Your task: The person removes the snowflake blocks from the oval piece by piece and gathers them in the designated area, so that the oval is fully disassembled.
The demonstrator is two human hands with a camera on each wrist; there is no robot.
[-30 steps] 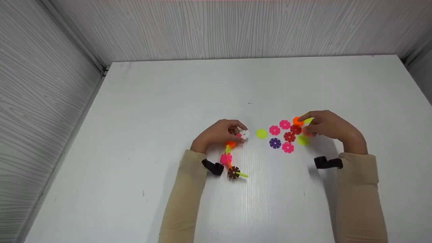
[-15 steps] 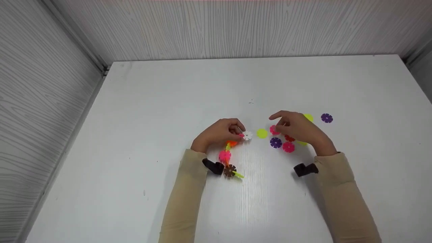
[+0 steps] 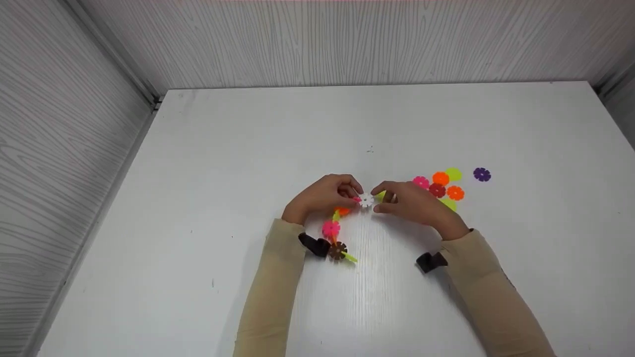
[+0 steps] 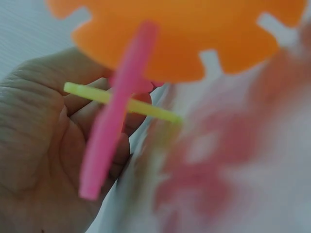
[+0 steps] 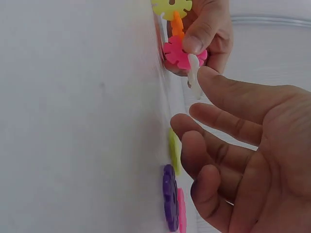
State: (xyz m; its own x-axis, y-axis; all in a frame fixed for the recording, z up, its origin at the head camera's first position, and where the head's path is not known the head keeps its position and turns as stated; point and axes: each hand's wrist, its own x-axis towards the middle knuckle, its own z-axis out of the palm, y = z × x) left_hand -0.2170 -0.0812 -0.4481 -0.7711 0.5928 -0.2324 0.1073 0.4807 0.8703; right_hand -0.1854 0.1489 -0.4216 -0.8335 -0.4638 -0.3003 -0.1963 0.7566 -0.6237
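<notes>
My left hand (image 3: 325, 196) pinches a pink notched disc (image 5: 179, 52) at the end of a chain of interlocked snowflake discs. A white notched disc (image 3: 366, 200) sticks out from that pink one toward the right. Below the left hand the chain runs through an orange disc (image 4: 184, 43) and a pink disc (image 3: 331, 228) to a brown disc (image 3: 338, 251) with a yellow one edge-on. My right hand (image 3: 414, 201) is beside the white disc, thumb and forefinger spread apart. In the right wrist view its thumb tip is close to the white disc; whether they touch I cannot tell.
Loose discs lie flat on the white table (image 3: 198, 163) right of the hands: orange discs (image 3: 440, 178), a red disc (image 3: 437, 190) and yellow ones among them. A purple disc (image 3: 481, 174) lies farther right. Another purple disc (image 5: 170, 198) shows under the right hand.
My right hand has travelled left from the loose discs to the white disc, uncovering the purple disc at the right. The left hand has hardly moved; the white disc shifted slightly right.
</notes>
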